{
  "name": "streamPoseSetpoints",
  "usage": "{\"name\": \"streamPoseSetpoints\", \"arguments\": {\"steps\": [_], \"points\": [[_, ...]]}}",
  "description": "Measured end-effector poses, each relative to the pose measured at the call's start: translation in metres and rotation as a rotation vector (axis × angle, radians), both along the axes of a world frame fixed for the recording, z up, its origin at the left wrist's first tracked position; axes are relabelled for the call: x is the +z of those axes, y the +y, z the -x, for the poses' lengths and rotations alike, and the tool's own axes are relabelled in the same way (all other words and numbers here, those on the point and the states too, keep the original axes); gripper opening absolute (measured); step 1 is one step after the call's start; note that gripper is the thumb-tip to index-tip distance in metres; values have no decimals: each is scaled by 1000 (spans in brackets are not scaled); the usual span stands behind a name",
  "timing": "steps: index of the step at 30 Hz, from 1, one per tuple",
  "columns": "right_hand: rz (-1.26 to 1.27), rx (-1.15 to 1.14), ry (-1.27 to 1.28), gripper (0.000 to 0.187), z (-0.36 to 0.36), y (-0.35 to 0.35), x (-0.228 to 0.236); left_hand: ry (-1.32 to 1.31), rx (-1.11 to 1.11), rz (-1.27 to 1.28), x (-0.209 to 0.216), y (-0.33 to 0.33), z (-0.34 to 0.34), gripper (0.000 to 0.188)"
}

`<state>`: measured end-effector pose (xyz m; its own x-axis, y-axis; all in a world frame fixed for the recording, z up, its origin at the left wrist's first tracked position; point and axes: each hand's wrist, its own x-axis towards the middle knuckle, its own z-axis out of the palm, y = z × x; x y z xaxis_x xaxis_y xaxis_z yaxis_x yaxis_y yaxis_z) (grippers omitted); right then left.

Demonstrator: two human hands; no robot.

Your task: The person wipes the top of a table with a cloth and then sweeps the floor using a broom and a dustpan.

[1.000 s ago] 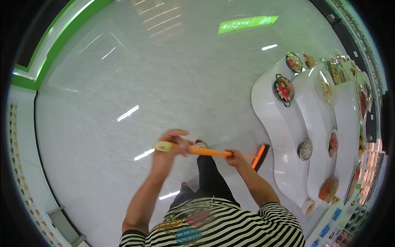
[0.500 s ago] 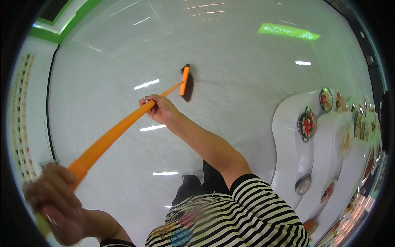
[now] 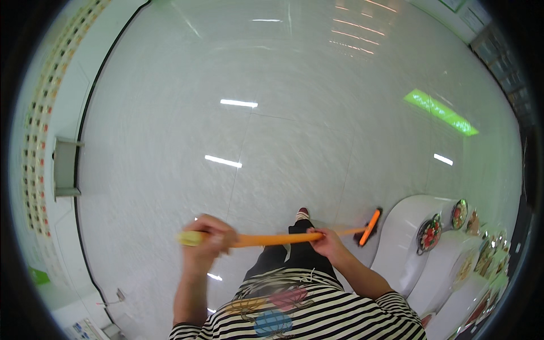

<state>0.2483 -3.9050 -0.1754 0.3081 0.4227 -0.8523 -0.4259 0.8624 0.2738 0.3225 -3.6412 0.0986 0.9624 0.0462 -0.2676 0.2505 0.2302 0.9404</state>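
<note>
In the head view, grips the orange broom with the fingers of the left hand closed near its yellow end and those of the right hand wrapped lower down. Seems partway through sweeping, with the broom head just beside the white display stand. Cannot tell swept floor from floor left to do. Cannot make out the blurred left fingers or the bristles' contact.

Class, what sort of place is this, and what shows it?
Likely a food showroom or display hall: a white tiered stand bears colourful dishes, apparently food, beside a broad glossy floor.
</note>
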Motion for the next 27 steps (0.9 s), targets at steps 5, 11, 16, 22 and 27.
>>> {"name": "streamPoseSetpoints", "arguments": {"steps": [5, 11, 16, 22, 27], "points": [[20, 130, 3, 10, 5, 12, -8, -98, -178, 196, 12, 17, 31, 11], [-138, 353, -206, 12, -65, 177, 68, -625, 34, -266, 101, 88, 82, 17], [-247, 510, -374, 12, -106, 296, 59, -733, 166, -525, 89, 106, 144, 13], [-8, 762, -704, 14, -144, 366, 56, -591, -102, -660, 63, 119, 194, 42], [414, 1608, -930, 19, -177, 365, 123, -136, 166, -839, 15, 167, 273, 54]]}}
